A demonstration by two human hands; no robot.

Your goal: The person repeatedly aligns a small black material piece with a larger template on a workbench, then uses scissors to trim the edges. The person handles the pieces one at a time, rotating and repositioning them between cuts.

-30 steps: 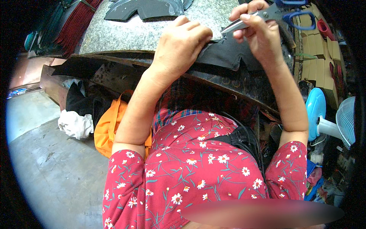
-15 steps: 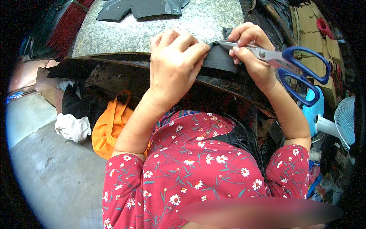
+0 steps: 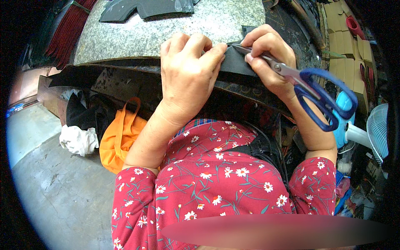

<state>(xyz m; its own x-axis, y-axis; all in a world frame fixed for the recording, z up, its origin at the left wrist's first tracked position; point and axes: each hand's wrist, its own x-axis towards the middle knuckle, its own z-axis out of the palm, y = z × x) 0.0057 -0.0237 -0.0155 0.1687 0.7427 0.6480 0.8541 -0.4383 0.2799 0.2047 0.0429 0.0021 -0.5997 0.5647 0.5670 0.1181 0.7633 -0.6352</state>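
My right hand is closed around the blades of blue-handled scissors, whose handles stick out past my wrist. The scissor tips touch the upper edge of a thin black sheet piece at the front edge of the worktable. At the left end of that piece, my left hand pinches it between thumb and bent fingers. What lies beneath my left fingers is hidden. Farther back, curved black cut pieces lie on a speckled stone slab.
Dark red cord bundles hang at the far left. An orange bag and a white cloth are below the table. At right stand a blue-and-white fan and tan stacked pieces with a red roll.
The scissors' handles have swung downward and slightly left, with the tips shifting left toward my left fingers. My right hand has turned with them. My left hand still pinches the black piece.
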